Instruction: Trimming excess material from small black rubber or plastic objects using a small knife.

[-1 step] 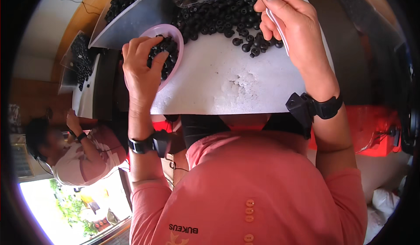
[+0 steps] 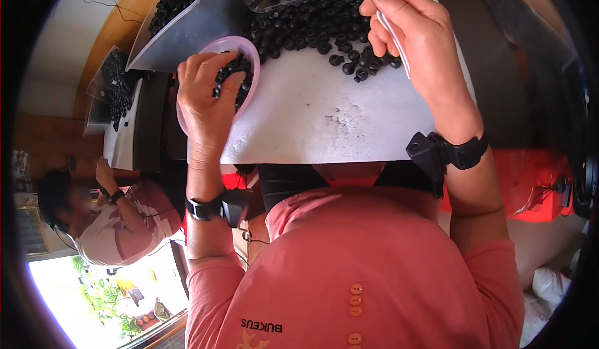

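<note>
My left hand reaches into a pink oval bowl at the left of the white work surface. Its thumb and fingers are curved and apart, touching the small round black parts inside. My right hand is closed round a slim tool with a pale pinkish-white handle and a brownish end pointing away from me. It hovers beside the heap of black parts. A few loose parts lie just left of its fingers. The tool's far tip is cut off by the picture's top edge.
A grey sheet-like tray wall stands behind the bowl. A clear plastic edge crosses the heap. The white board has a worn patch in its middle. At far left a person sits near another table with black parts.
My left hand has shifted slightly right into the bowl, and the bowl has moved a little left. My right hand and its tool have drifted very slightly left.
</note>
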Tool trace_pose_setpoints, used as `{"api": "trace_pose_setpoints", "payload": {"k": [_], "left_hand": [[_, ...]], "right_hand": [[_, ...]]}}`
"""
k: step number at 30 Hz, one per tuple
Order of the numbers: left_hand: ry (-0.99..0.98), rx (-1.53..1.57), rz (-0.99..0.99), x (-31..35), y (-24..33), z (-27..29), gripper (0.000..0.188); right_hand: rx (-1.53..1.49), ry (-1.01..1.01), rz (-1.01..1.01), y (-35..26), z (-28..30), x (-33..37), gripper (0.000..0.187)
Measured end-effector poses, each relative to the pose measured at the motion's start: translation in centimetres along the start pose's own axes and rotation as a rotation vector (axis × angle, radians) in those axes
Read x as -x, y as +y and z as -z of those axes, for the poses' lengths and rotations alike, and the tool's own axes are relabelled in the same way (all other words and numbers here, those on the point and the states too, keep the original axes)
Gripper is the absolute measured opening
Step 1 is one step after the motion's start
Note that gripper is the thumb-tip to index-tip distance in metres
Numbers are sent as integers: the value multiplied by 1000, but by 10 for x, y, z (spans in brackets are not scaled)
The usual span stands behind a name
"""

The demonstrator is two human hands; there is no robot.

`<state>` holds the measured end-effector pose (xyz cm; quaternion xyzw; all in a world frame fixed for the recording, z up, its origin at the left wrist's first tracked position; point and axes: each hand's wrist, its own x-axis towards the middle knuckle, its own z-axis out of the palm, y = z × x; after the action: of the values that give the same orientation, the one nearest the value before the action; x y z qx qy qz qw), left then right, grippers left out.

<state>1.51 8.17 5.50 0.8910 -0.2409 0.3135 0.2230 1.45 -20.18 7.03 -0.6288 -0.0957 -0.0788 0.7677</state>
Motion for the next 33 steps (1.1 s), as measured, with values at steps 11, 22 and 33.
{"api": "trace_pose_setpoints", "payload": {"k": [11,22,33], "left_hand": [[-270,-44,-284,-41,40,-98,17],[-358,80,-262,-30,30,-80,19],[-296,272,-84,-19,31,-79,24]], "right_hand": [[55,-13,6,2,9,-9,30],[87,-43,3,4,6,-4,32],[250,-88,38,14,1,-4,32]]}}
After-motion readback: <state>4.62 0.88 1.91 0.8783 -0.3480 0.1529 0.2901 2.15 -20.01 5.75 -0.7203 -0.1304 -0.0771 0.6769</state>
